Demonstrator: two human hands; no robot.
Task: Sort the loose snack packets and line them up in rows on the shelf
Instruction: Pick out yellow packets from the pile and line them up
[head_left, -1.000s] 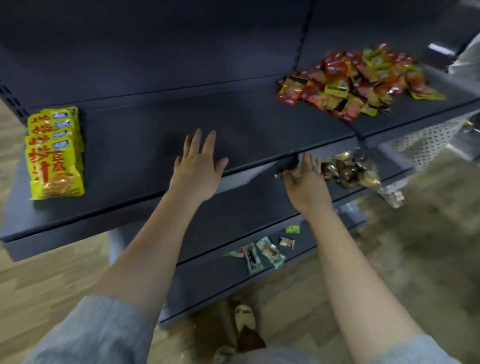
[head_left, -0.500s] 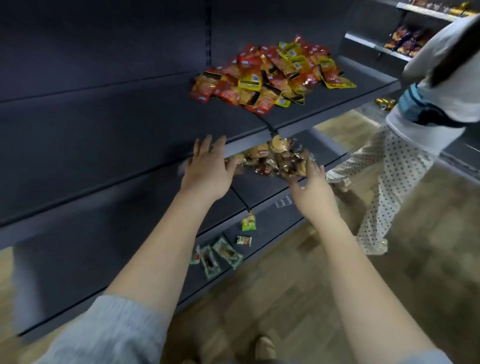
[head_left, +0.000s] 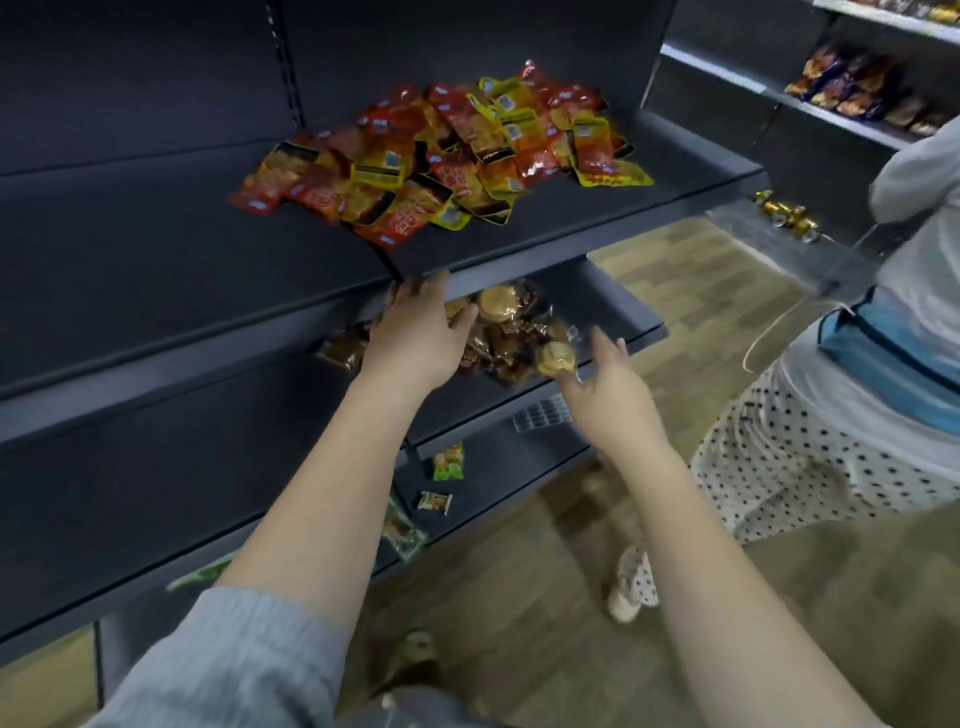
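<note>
Shifted right along the shelf (head_left: 613, 332) since a second ago — left hand (head_left: 415, 338) and right hand (head_left: 608, 379), fingers spread, reaching the brown snack packets (head_left: 514, 338) — sorting barely begun.

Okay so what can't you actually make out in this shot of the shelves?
- Head view: the left hand covers part of the brown snack pile; what its fingers touch is hidden.
- Motion blur smears that pile, so packet types are unreadable.
- Print on the red and yellow packets is too small to read.
- The left forearm hides part of the green packets on the bottom shelf.
</note>
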